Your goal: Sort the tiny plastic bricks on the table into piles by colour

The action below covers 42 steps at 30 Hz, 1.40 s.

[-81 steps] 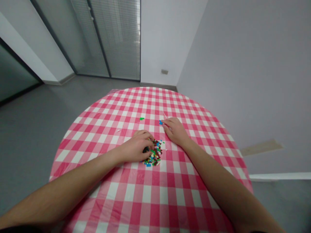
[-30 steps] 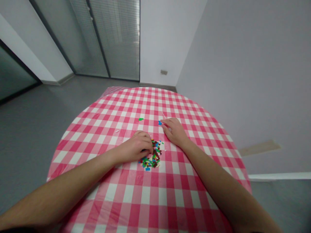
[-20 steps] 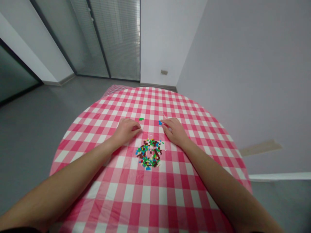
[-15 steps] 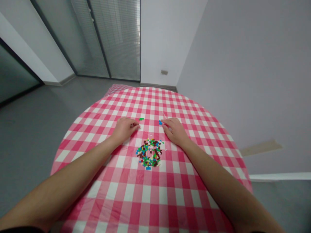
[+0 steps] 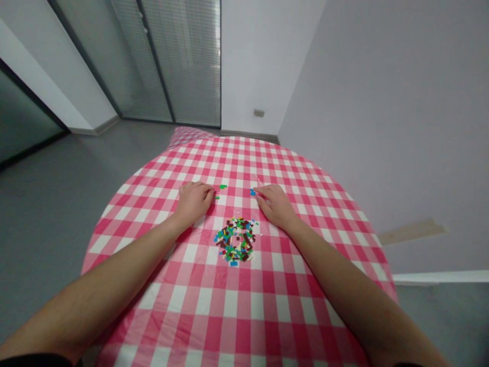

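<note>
My right hand (image 5: 275,205) rests on the checked tablecloth, its thumb and fingers closed at the edge of a small blue toy brick (image 5: 252,192). Across from it, my left hand (image 5: 195,200) lies with curled fingers and the thumb drawn in. Just off its fingertips is a small green toy brick (image 5: 217,198), and a larger green brick (image 5: 223,186) sits slightly farther away. Whether anything is pinched inside the left fingers is hidden. Closer to me, between both arms, a pile of tiny toy bricks (image 5: 234,250) in brown, green, blue, white and yellow forms a loose ring.
The round table (image 5: 244,311) wears a red-and-white checked cloth. A few tiny pale bits (image 5: 261,234) lie around the pile. Behind the table's far left edge shows another checked cloth (image 5: 187,135). A wall (image 5: 382,127) stands to the right, and a glass partition (image 5: 183,61) at the back.
My left hand has left the brick pile, moving away from me and to the left. A small green brick now shows by its fingertips. My right hand stays at the blue brick.
</note>
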Motion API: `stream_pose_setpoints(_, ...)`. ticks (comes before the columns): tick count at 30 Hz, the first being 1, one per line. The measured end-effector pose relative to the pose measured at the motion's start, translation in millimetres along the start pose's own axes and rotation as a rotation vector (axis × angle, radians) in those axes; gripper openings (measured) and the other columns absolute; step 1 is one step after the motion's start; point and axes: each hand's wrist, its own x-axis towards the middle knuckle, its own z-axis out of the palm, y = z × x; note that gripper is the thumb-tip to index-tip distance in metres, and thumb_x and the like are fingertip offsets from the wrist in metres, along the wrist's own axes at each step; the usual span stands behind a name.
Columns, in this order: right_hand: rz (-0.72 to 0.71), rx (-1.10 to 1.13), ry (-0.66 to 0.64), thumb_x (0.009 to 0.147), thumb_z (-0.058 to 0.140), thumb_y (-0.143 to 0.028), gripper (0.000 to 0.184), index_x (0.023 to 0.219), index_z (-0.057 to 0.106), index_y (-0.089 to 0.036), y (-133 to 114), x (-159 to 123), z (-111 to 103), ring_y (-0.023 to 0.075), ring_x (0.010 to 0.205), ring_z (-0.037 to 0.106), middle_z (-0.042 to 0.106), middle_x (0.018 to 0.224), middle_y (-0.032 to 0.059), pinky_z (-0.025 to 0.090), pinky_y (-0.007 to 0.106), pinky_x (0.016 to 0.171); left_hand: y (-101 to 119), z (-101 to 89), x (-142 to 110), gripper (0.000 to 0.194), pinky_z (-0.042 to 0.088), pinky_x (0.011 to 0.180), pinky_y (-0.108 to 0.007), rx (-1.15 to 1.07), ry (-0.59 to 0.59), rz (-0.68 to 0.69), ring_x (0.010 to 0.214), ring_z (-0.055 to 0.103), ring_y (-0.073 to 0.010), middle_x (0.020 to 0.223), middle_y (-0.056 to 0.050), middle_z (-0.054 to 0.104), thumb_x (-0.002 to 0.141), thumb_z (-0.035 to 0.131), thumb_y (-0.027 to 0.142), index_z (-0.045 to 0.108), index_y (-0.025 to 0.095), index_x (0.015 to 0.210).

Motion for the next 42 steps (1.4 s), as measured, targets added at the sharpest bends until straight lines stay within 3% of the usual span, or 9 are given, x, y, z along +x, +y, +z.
stream_pose_setpoints(4, 0.005, -0.002, -0.004, 0.101, 0.047, -0.030, 0.031, 0.119, 0.070, -0.020, 0, 0, 0, 0.0285, 0.099, 0.065, 0.075, 0.104, 0.0119, 0.049, 0.049, 0.092, 2, -2.2, -5, 0.022, 0.039, 0.091, -0.048, -0.003, -0.033, 0.087, 0.099, 0.061, -0.0297, 0.098, -0.007, 0.076, 0.087, 0.056, 0.024, 0.077, 0.022, 0.093)
stream_pose_setpoints(20, 0.006, -0.001, 0.003, 0.101, 0.048, -0.030, 0.032, 0.118, 0.071, -0.019, 0, 0, 0, 0.0287, 0.098, 0.065, 0.076, 0.104, 0.0128, 0.050, 0.049, 0.092, 5, -0.9, -8, 0.026, 0.037, 0.091, -0.051, 0.054, -0.060, 0.197, 0.100, 0.057, -0.0311, 0.098, -0.009, 0.075, 0.089, 0.053, 0.024, 0.079, 0.023, 0.092)
stream_pose_setpoints(29, 0.010, 0.003, -0.007, 0.101, 0.047, -0.032, 0.033, 0.119, 0.072, -0.021, -1, 0, -1, 0.0285, 0.097, 0.064, 0.075, 0.102, 0.0117, 0.049, 0.050, 0.093, 6, 5.3, -7, 0.037, 0.036, 0.096, -0.053, 0.123, -0.105, 0.165, 0.112, 0.049, -0.0341, 0.119, -0.010, 0.064, 0.096, 0.049, 0.029, 0.072, 0.033, 0.123)
stream_pose_setpoints(42, 0.000, 0.001, -0.009, 0.100, 0.048, -0.029, 0.031, 0.118, 0.072, -0.019, -2, 0, -2, 0.0285, 0.097, 0.065, 0.076, 0.103, 0.0125, 0.050, 0.049, 0.092, 4, 8.5, -8, 0.039, 0.036, 0.104, -0.056, 0.138, -0.081, 0.210, 0.123, 0.046, -0.0358, 0.135, -0.009, 0.059, 0.094, 0.048, 0.025, 0.069, 0.032, 0.126)
